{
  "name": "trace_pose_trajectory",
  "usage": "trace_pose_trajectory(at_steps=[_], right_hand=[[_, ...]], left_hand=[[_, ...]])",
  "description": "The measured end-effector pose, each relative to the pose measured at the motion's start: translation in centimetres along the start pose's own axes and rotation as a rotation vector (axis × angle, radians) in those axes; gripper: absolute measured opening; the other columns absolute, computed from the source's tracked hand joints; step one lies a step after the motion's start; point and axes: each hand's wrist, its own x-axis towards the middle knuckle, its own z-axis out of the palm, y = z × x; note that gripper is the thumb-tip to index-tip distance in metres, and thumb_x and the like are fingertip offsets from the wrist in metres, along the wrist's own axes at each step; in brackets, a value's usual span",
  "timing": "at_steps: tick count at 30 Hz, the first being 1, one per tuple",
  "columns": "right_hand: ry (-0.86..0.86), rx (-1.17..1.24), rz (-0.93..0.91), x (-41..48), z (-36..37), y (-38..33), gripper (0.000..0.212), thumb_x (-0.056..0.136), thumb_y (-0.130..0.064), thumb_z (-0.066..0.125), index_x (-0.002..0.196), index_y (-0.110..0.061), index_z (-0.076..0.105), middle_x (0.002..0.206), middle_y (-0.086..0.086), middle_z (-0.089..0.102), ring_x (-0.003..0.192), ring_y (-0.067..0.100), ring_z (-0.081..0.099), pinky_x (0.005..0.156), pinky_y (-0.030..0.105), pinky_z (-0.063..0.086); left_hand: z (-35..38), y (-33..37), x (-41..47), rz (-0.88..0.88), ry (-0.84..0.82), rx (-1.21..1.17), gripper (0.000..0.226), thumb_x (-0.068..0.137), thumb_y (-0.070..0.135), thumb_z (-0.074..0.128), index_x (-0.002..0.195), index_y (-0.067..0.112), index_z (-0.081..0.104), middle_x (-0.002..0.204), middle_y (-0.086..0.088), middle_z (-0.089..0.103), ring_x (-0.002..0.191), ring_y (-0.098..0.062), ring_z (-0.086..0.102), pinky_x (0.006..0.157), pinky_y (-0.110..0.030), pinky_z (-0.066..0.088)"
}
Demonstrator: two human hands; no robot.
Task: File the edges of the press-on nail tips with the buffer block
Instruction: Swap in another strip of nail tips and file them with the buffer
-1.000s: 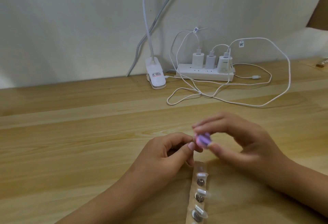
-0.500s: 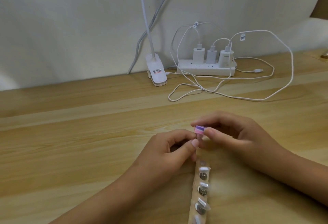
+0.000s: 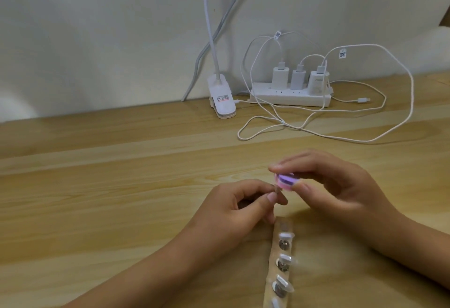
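Above the strip (image 3: 270,281), right hand (image 3: 341,185) pinches a blurred buffer block (image 3: 359,180); left hand (image 3: 243,210) pinches a barely visible nail tip (image 3: 350,188).

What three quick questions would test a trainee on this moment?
1. True or false: the right hand holds the buffer block.
2. How many chargers are plugged into the power strip? A two, B three, C five.
3. Fill in: the left hand pinches a ____.
Key: 1 true; 2 B; 3 nail tip.
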Motion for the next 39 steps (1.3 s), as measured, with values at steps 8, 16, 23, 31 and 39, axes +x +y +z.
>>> trace_pose_trajectory(at_steps=[8,16,23,31,39], right_hand=[[-0.031,-0.08,-0.036,-0.26,0.02,0.21,0.025,0.086,-0.027,0.069,0.108,-0.014,0.07,0.107,-0.003,0.07,0.105,0.016,0.066,0.092,0.025,0.051],[-0.035,-0.079,-0.004,-0.42,0.12,0.12,0.023,0.089,-0.026,0.064,0.108,-0.014,0.069,0.103,-0.006,0.071,0.1,0.013,0.068,0.088,0.025,0.052],[-0.027,-0.081,-0.058,-0.46,0.02,0.19,0.023,0.087,-0.024,0.069,0.107,-0.012,0.069,0.104,-0.001,0.069,0.101,0.015,0.067,0.089,0.028,0.053],[-0.043,0.003,0.04,-0.52,-0.14,0.28,0.023,0.088,-0.027,0.067,0.107,-0.015,0.069,0.101,-0.006,0.071,0.098,0.012,0.068,0.089,0.028,0.055],[-0.044,-0.117,-0.073,-0.54,-0.01,-0.01,0.023,0.09,-0.023,0.066,0.109,-0.01,0.069,0.108,0.001,0.068,0.103,0.015,0.065,0.09,0.026,0.052]], left_hand=[[0.17,-0.11,0.0,0.003,0.001,0.015,0.018,0.097,0.02,0.058,0.087,0.029,0.071,0.069,0.01,0.065,0.073,-0.002,0.061,0.074,-0.022,0.046],[0.31,0.03,-0.16,0.005,-0.01,0.034,0.018,0.097,0.014,0.058,0.088,0.025,0.07,0.068,0.015,0.065,0.073,0.001,0.062,0.074,-0.014,0.046],[0.22,-0.06,-0.12,-0.024,0.016,0.014,0.016,0.097,0.02,0.058,0.093,0.021,0.073,0.069,0.008,0.066,0.074,-0.004,0.062,0.077,-0.026,0.048],[0.27,-0.09,-0.19,-0.014,0.011,0.035,0.016,0.097,0.018,0.058,0.091,0.021,0.072,0.069,0.008,0.065,0.074,-0.004,0.062,0.076,-0.022,0.048],[0.36,0.0,-0.23,-0.015,0.008,0.031,0.017,0.096,0.02,0.059,0.088,0.027,0.072,0.067,0.009,0.064,0.072,-0.005,0.061,0.072,-0.022,0.046]])
